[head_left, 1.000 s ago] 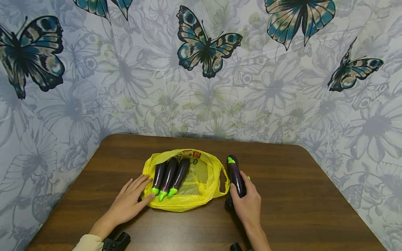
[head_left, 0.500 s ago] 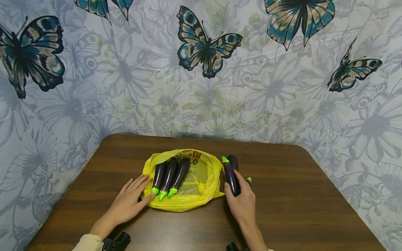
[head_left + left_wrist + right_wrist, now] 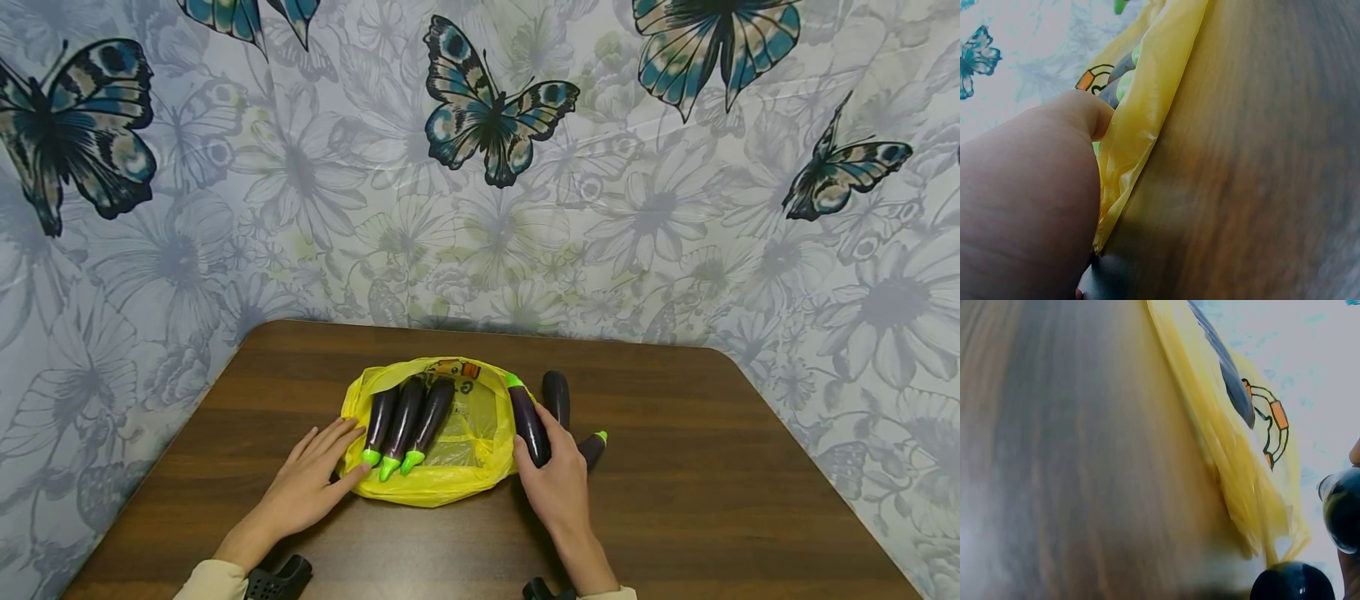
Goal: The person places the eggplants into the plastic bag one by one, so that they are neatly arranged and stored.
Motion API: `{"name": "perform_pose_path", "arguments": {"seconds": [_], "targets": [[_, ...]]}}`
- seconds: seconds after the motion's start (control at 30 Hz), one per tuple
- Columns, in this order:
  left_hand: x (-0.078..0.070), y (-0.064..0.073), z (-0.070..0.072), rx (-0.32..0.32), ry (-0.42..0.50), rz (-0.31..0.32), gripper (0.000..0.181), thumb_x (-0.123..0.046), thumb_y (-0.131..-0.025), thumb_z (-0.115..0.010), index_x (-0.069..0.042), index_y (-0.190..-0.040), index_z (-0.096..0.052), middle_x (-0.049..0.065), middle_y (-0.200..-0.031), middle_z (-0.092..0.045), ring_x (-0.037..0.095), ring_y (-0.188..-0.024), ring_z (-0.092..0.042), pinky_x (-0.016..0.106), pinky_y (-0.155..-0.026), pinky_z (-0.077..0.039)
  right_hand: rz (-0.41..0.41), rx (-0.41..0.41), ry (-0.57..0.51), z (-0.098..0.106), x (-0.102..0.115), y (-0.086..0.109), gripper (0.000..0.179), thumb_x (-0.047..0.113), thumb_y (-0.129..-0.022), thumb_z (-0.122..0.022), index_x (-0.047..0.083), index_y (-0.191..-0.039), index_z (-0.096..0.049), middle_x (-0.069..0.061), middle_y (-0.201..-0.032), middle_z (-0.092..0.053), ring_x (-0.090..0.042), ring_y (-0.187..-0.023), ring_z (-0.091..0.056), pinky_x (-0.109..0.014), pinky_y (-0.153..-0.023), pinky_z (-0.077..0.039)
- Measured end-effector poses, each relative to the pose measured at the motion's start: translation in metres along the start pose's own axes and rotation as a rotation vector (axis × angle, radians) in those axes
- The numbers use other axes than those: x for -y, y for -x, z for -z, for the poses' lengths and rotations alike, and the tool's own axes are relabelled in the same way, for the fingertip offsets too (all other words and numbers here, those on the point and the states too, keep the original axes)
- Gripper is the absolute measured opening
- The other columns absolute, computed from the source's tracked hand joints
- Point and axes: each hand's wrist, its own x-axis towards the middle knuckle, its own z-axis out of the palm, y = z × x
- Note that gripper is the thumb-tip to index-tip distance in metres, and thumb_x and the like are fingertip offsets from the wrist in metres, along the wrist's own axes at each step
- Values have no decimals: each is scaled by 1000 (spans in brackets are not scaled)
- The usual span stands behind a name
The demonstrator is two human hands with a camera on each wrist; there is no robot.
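A yellow plastic bag [image 3: 480, 473] lies on its side, mouth spread, with three dark purple toy eggplants [image 3: 406, 421] side by side in its left half, green caps toward the front. My left hand [image 3: 311, 479] rests with fairly straight fingers at the bag's left edge; in the left wrist view its thumb [image 3: 1082, 115] lies over the rim. With my right hand [image 3: 558, 475] I grip another eggplant [image 3: 529, 425], its green cap overlapping the bag's right rim. Behind that hand lie two more eggplants, one pointing away [image 3: 556, 398] and one showing a green cap [image 3: 593, 450].
All this lies on a brown wooden table [image 3: 712, 467] with rounded far corners. Behind it hangs a pale floral backdrop with large butterflies [image 3: 498, 117]. A black wrist device [image 3: 279, 577] sits at my left wrist, another [image 3: 547, 588] at my right.
My right hand has moved left with its eggplant, from beside the bag to over its right rim. The two eggplants behind it are now more exposed. My left hand stays put.
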Motion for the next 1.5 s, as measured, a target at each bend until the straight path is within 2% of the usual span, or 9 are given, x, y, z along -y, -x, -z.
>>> {"name": "perform_pose_path", "arguments": {"seconds": [0.37,0.57,0.83,1.13,1.5], "targets": [[0,0,1,-9,-4,-9,69,-53,-103,-56,-6,-152,-50,17,-162,-41,41,-152,-32,65,-122,-16,41,20,4,-11,14,0,56,19,-88,-80,7,-141,-63,-13,-134,-68,-32,-111,-67,-50,-86,-57],[0,0,0,2,0,2,69,-54,-103,-55,-6,-152,-50,17,-162,-40,41,-152,-31,65,-123,-15,50,38,-9,-19,18,0,55,20,-89,-79,7,-140,-63,-12,-136,-67,-32,-119,-66,-51,-93,-57],[0,1,-1,-4,2,-6,69,-54,-103,-55,-6,-152,-50,17,-162,-40,41,-152,-31,65,-123,-15,21,76,-14,-30,24,2,54,22,-90,-78,8,-140,-64,-14,-134,-68,-33,-118,-66,-52,-95,-56],[1,1,-1,-2,2,-4,69,-54,-103,-55,-7,-153,-49,17,-163,-40,41,-152,-31,65,-123,-15,9,75,-22,-43,22,3,52,20,-89,-77,5,-137,-65,-16,-129,-70,-34,-115,-68,-52,-93,-57],[0,2,-1,-1,10,-3,69,-54,-103,-55,-7,-153,-49,17,-163,-39,41,-152,-31,65,-123,-15,-38,121,-31,-55,25,1,52,22,-91,-75,6,-139,-64,-15,-132,-69,-33,-116,-67,-50,-94,-57]]}}
